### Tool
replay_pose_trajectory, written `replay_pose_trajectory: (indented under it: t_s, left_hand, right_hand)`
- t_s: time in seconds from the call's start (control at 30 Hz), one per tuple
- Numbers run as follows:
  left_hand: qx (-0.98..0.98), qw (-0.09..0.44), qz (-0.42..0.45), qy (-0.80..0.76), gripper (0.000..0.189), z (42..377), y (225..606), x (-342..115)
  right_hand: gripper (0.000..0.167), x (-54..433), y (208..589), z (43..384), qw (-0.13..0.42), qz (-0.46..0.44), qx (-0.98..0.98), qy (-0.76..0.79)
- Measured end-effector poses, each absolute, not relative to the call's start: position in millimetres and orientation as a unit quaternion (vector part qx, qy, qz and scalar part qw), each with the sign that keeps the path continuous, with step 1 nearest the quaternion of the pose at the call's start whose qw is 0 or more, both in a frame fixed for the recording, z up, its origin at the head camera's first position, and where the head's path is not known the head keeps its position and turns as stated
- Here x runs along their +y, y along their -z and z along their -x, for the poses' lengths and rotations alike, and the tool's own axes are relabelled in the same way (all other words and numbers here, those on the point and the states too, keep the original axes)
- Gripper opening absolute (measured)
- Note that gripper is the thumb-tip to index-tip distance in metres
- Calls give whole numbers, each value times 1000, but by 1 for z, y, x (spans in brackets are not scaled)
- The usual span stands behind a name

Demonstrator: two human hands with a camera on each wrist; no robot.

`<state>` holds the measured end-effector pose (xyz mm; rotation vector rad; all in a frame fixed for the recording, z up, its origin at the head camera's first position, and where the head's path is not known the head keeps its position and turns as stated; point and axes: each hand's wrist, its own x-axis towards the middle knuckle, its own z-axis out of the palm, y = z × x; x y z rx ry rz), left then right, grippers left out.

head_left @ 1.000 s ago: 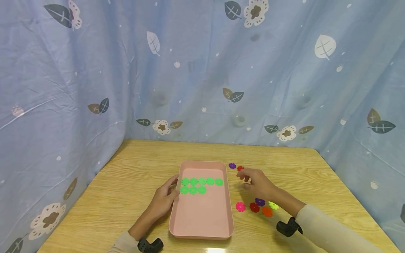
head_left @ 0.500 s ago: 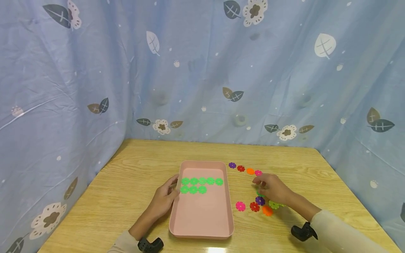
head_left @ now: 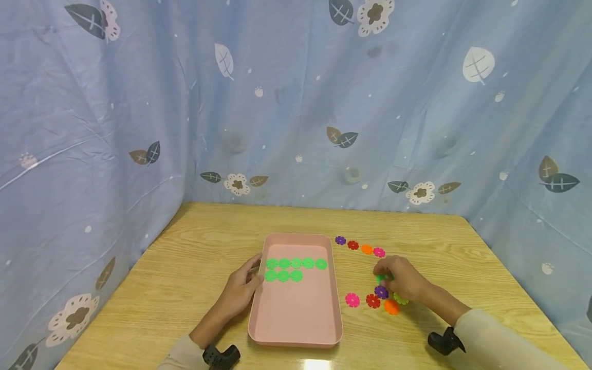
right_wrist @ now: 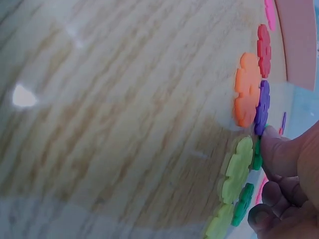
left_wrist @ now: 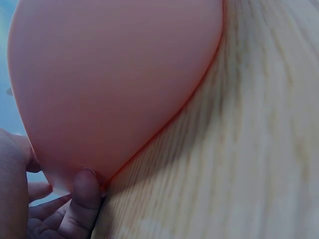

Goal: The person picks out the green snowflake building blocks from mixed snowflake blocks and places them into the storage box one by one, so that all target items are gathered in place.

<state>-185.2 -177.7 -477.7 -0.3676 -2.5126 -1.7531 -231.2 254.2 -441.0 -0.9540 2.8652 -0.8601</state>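
Observation:
My left hand (head_left: pixel 239 292) grips the left wall of a pink plastic tray (head_left: pixel 296 336); in the left wrist view the thumb (left_wrist: pixel 84 204) presses the tray's outer side. Two rows of light-green flower-shaped discs (head_left: pixel 283 276) lie in the upper part of the tray. To the right of it, my right hand (head_left: pixel 404 277) is low over the table, with thumb and fingertips at a green flower-shaped disc (right_wrist: pixel 257 155), which they pinch and partly hide. Close around these fingers lie a purple disc (head_left: pixel 381 292), an orange disc (head_left: pixel 391 307) and yellow-green discs (right_wrist: pixel 237 169).
A slanting line of purple, red, orange and pink discs (head_left: pixel 379 252) lies beyond the right hand. Nearer the tray are a pink disc (head_left: pixel 352 300) and a red disc (head_left: pixel 373 301). Another green disc (right_wrist: pixel 242 204) is beside the yellow-green ones. A blue patterned curtain (head_left: pixel 296 103) borders the wooden table (head_left: pixel 199 246).
My right hand has moved right and toward me, away from the far line of discs, and its fingers have come down onto a green disc. The left hand and tray have stayed put.

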Motion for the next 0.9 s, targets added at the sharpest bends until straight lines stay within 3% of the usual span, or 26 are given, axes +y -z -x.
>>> replay_pose_trajectory:
  t_s: [0.5, 0.77, 0.9]
  left_hand:
    - [-810, 30, 120, 573, 56, 186, 477, -176]
    - [-814, 29, 125, 566, 56, 187, 478, -176]
    - [-812, 28, 120, 570, 56, 187, 479, -177]
  right_hand:
    - [16, 256, 436, 234, 48, 323, 891, 316]
    - [22, 248, 421, 239, -28, 328, 903, 275]
    - [19, 241, 415, 241, -27, 326, 901, 285]
